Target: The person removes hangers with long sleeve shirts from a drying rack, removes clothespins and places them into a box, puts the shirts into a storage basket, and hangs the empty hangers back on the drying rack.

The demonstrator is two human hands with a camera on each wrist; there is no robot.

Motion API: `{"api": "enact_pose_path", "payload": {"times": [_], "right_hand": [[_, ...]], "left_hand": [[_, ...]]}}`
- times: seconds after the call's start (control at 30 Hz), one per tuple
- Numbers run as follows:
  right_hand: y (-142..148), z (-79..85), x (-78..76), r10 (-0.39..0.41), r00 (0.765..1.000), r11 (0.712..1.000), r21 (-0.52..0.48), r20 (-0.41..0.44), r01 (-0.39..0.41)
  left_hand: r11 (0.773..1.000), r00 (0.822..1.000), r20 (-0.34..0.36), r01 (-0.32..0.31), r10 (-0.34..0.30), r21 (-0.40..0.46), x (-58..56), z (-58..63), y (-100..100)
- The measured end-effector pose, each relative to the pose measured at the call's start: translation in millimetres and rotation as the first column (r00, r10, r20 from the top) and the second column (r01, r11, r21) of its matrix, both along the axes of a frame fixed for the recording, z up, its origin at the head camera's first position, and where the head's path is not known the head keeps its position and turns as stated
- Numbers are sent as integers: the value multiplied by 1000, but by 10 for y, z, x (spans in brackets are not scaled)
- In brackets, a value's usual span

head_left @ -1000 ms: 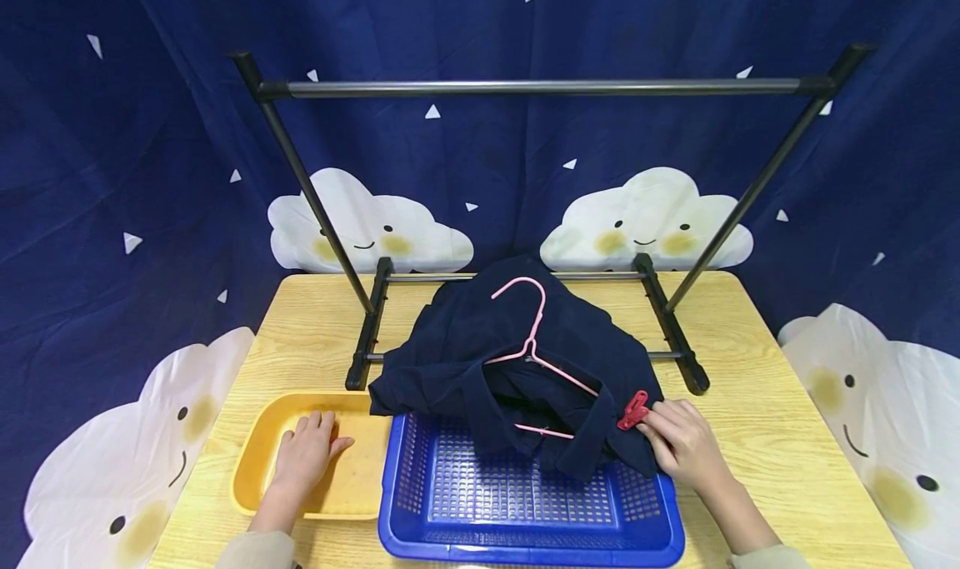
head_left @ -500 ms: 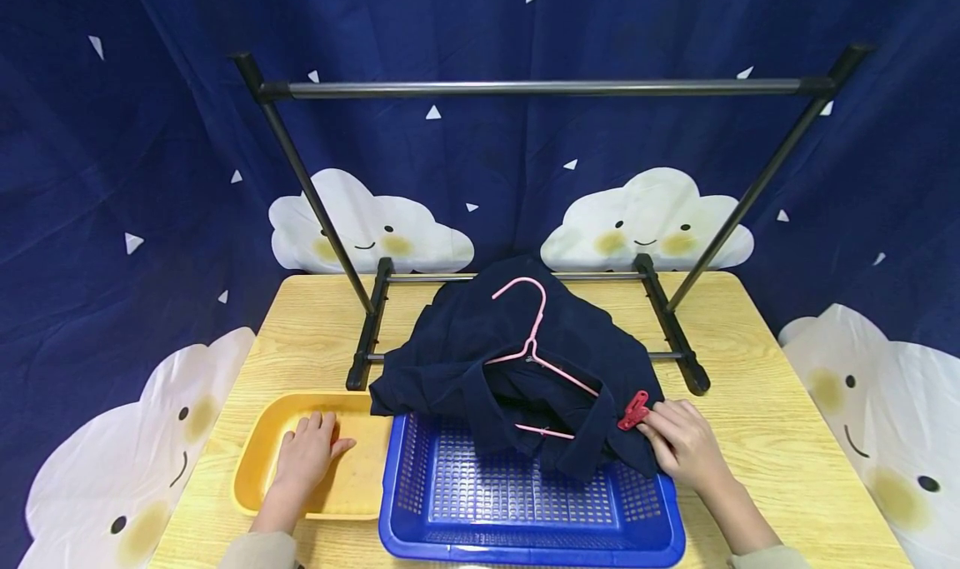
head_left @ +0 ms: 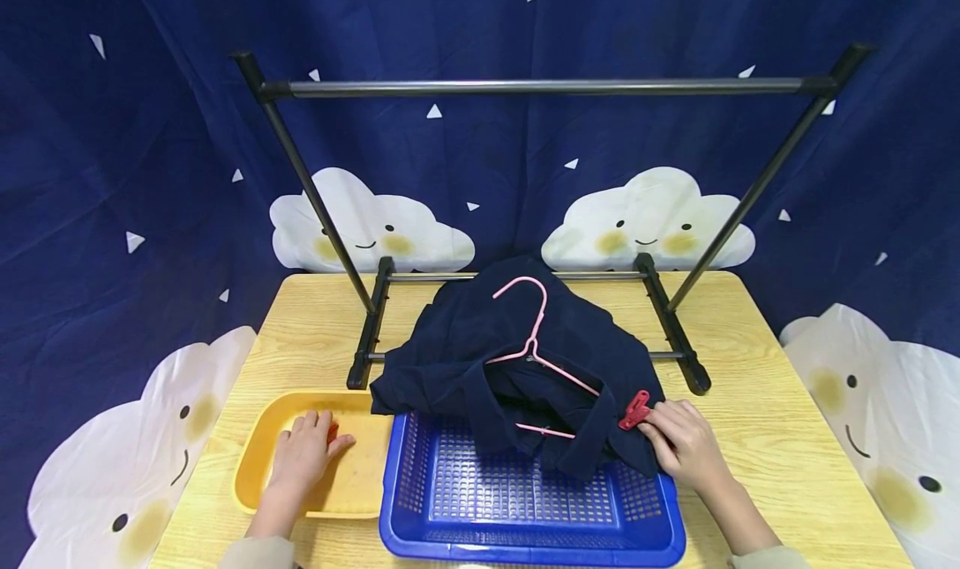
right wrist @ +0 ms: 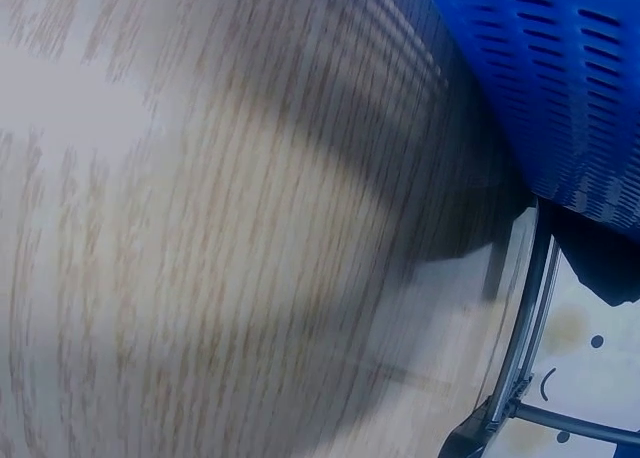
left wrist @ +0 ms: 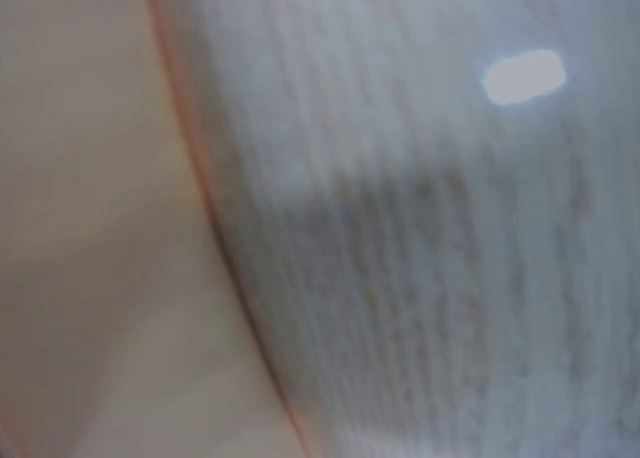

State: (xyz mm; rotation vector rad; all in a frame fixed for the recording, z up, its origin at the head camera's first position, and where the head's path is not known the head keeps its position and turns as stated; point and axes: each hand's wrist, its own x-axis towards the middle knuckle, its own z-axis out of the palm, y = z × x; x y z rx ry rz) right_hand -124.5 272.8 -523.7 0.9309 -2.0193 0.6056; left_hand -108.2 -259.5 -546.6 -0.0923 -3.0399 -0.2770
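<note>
A navy collared shirt [head_left: 450,336] lies draped over the back of a blue basket [head_left: 517,540], with a pink hanger [head_left: 542,302] inside its neck opening. My right hand [head_left: 686,444] is at the shirt's right shoulder and pinches a red clothespin [head_left: 636,409] there. My left hand [head_left: 300,456] reaches into a yellow tray [head_left: 251,469], fingers pointing down. Between its thumb and index finger shows part of a small red piece [head_left: 332,432], mostly hidden by the hand; I cannot tell whether the fingers grip it.
A metal clothes rack [head_left: 525,88] stands behind, its bar high over the wooden table [head_left: 300,327] and its black feet [head_left: 365,348] on either side of the shirt. A dark blue curtain [head_left: 480,19] with clouds hangs behind. The left wrist view is blurred.
Slightly more of the red piece shows beside my left fingers, which have shifted a little. The right hand, clothespin and shirt stay in place.
</note>
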Motion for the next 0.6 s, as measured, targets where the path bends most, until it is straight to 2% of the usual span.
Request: {"api": "enact_pose_path", "payload": {"times": [0.4, 0.5, 0.6], "right_hand": [[-33, -41, 11, 36, 998, 983, -179, -50, -45], [-54, -31, 19, 29, 998, 976, -214, -52, -40], [-74, -16, 27, 24, 998, 971, -237, -57, -37]], "left_hand": [[1000, 999, -50, -5, 5, 1, -23, 276, 33], [1000, 996, -89, 2, -2, 1, -40, 352, 62], [1000, 987, -159, 4, 0, 22, -61, 433, 108]]}}
